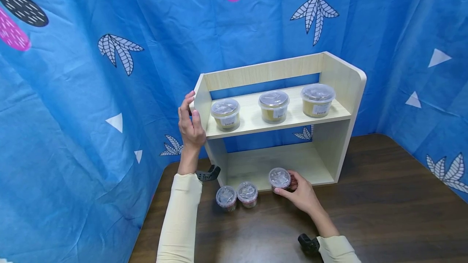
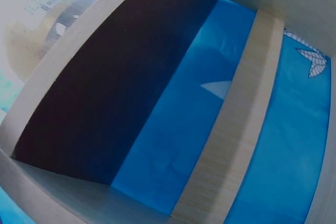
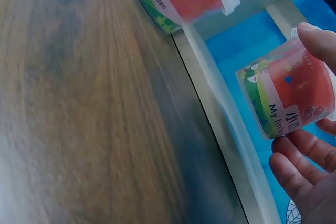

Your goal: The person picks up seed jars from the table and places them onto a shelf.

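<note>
My right hand [image 1: 301, 194] grips a small clear plastic cup [image 1: 279, 177] by its sides, at the front edge of the lower shelf. In the right wrist view this lidded cup [image 3: 286, 90] shows red contents and a printed label, with thumb and fingers on either side of it. My left hand [image 1: 191, 127] rests against the left side panel of the pale wooden shelf unit [image 1: 263, 70], fingers extended upward. Two similar small lidded cups, one on the left [image 1: 226, 197] and one on the right [image 1: 247, 194], stand side by side on the table before the unit.
Three larger lidded tubs, a left one [image 1: 225, 115], a middle one [image 1: 274, 106] and a right one [image 1: 317, 100], stand along the upper shelf. Below is the lower shelf [image 1: 292, 159]. A dark wooden table [image 1: 384, 198] carries the unit, and a blue patterned curtain [image 1: 256, 23] hangs behind.
</note>
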Demonstrator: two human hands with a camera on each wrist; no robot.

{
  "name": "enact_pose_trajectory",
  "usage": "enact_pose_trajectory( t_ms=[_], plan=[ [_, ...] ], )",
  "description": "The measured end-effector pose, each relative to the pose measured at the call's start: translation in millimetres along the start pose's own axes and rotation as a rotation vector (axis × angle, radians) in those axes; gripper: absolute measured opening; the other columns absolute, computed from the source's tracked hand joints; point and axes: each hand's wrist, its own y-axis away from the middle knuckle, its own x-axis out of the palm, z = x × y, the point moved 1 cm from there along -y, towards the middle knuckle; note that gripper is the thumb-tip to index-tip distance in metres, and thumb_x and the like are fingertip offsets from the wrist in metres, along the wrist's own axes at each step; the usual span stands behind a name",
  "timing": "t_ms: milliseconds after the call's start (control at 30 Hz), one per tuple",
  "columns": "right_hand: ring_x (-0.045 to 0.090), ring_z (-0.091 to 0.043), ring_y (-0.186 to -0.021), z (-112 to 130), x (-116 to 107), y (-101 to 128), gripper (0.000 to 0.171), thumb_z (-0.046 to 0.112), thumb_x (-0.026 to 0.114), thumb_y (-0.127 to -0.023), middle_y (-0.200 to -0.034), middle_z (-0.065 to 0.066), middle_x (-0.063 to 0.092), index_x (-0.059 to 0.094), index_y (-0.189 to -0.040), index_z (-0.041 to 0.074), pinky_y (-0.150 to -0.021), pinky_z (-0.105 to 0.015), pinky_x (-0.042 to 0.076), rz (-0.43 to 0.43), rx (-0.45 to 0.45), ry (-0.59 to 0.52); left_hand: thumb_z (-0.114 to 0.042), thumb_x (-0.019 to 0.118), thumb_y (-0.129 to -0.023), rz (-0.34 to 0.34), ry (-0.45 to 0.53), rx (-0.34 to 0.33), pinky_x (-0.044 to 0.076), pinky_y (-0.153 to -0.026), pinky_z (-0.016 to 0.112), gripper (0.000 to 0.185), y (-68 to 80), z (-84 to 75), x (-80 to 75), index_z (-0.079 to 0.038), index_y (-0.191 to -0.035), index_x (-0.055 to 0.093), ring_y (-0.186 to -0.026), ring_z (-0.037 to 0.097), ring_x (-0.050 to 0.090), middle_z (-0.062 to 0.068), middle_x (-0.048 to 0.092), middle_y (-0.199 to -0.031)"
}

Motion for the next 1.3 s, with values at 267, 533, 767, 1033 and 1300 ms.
enact_pose_trajectory(
  t_ms=[267,533,767,1033,1300],
  plan=[
    [0.063,-0.022,-0.086,-8,-6,-4,0.077,0.036,0.086,-0.075,-0.102,-0.013,0.065,0.053,-0.132,-0.003,-0.074,-0.033,0.053,-0.012,0.015,0.006,-0.024,0.038,-0.098,0.007,-0.032,-0.004,0.046,-0.082,0.039,0.046,0.1,-0.2,-0.3,0.000,-0.136,0.048,-0.109,0.035,0.051,0.015,0.053,-0.141],
    [0.064,-0.028,-0.091,-10,-13,-8,0.080,0.036,0.085,-0.077,-0.108,-0.019,0.064,0.049,-0.134,-0.006,-0.080,-0.041,0.054,-0.033,0.032,0.005,-0.015,0.038,-0.094,0.019,-0.004,0.004,0.046,-0.096,0.043,0.043,-2.9,-1.9,1.0,0.002,-0.132,0.048,-0.123,0.034,0.048,0.018,0.048,-0.145],
    [0.064,-0.029,-0.092,-15,-15,-10,0.078,0.035,0.085,-0.077,-0.108,-0.020,0.064,0.050,-0.134,-0.006,-0.080,-0.042,0.054,-0.046,0.036,0.006,-0.014,0.037,-0.095,0.014,-0.003,0.012,0.049,-0.094,0.044,0.042,-1.8,-1.4,1.3,0.001,-0.133,0.046,-0.121,0.031,0.049,0.016,0.050,-0.142],
    [0.064,-0.030,-0.096,-22,-19,-11,0.078,0.037,0.084,-0.078,-0.110,-0.021,0.064,0.049,-0.134,-0.005,-0.082,-0.042,0.053,-0.068,0.053,0.024,-0.024,0.035,-0.100,0.008,-0.012,0.011,0.049,-0.095,0.043,0.044,-0.3,-0.8,2.9,0.002,-0.134,0.045,-0.122,0.032,0.050,0.016,0.051,-0.140],
    [0.063,-0.033,-0.098,-25,-23,-14,0.081,0.039,0.082,-0.079,-0.114,-0.024,0.063,0.047,-0.136,-0.006,-0.085,-0.046,0.052,-0.065,0.079,0.045,-0.017,0.037,-0.097,-0.001,-0.051,-0.008,0.052,-0.081,0.041,0.047,1.1,0.2,2.6,0.001,-0.139,0.044,-0.107,0.033,0.052,0.014,0.053,-0.139]
  ],
)
